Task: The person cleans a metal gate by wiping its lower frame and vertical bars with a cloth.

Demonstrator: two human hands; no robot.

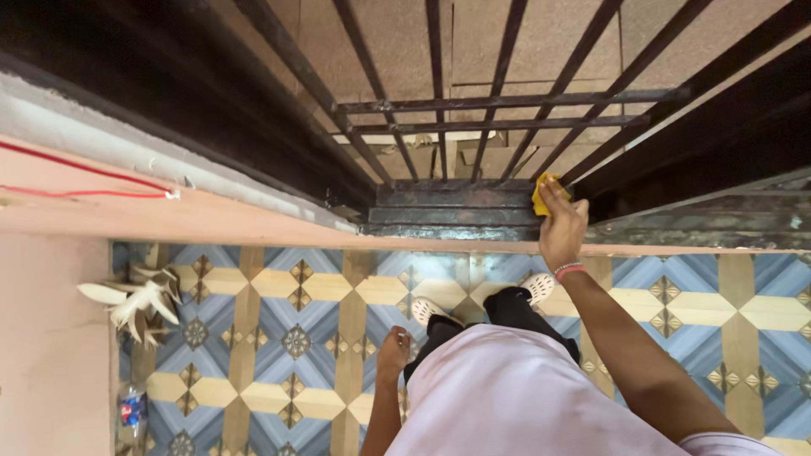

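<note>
Right hand [562, 226] is stretched out and up, fingers curled around a yellow cloth [543, 192], pressing it flat against the dark sill [456, 207] at the foot of the black window grille [473, 110]; the cloth sits at the right end of that sill, just where the lowest bars meet it; a red band [569, 271] rings the wrist below the hand. Left hand [394, 348] hangs low, well below the sill and to its left, fingers loosely curled toward the palm, holding nothing that shows; it hovers over the patterned floor tiles [279, 338], blue and cream with small dark diamonds. Directly beneath the sill, two pale perforated clogs [429, 308] peek out from dark trousers, and a lilac shirt [507, 397] fills the bottom of the view; far left of the sill, a bundle of pale dried leaves [139, 300] lies on the tiles against the pink wall [51, 338], with a small crumpled wrapper [131, 411] lower down; red wires [84, 179] run along the ledge up and left of the sill.
</note>
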